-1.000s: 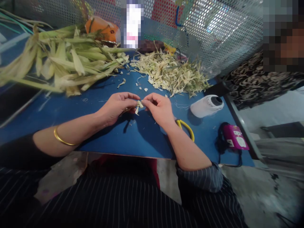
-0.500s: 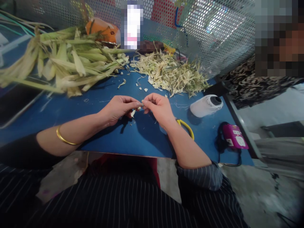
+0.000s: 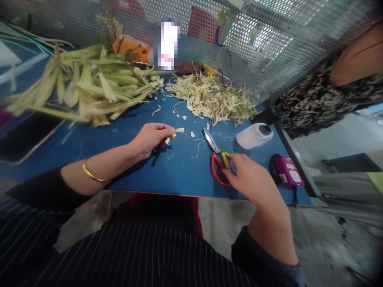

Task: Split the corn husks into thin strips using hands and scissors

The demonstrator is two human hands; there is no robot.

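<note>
Over the blue table my left hand point(image 3: 151, 139) is closed in a pinch on a small pale strip of husk point(image 3: 180, 130). The strip's end pokes out past thumb and forefinger, and another bit hangs below them. My right hand point(image 3: 253, 177) grips the scissors point(image 3: 213, 142) by their red and yellow handles. The blades point away from me and lie close to the table; whether they touch it I cannot tell. Thin white thread point(image 3: 198, 146) curls between the scissors and my left hand.
Long corn husks point(image 3: 89, 87) are heaped at back left, with shredded husk strips point(image 3: 215, 97) at back right. A white thread cone point(image 3: 254, 136) and a purple box point(image 3: 289, 171) stand to the right. Behind rises a perforated metal panel point(image 3: 263, 59). A person's arm point(image 3: 359, 56) shows at upper right.
My right hand has left the husk strip, moved right and toward me, and taken hold of the scissors. My left hand keeps its pinch in nearly the same place.
</note>
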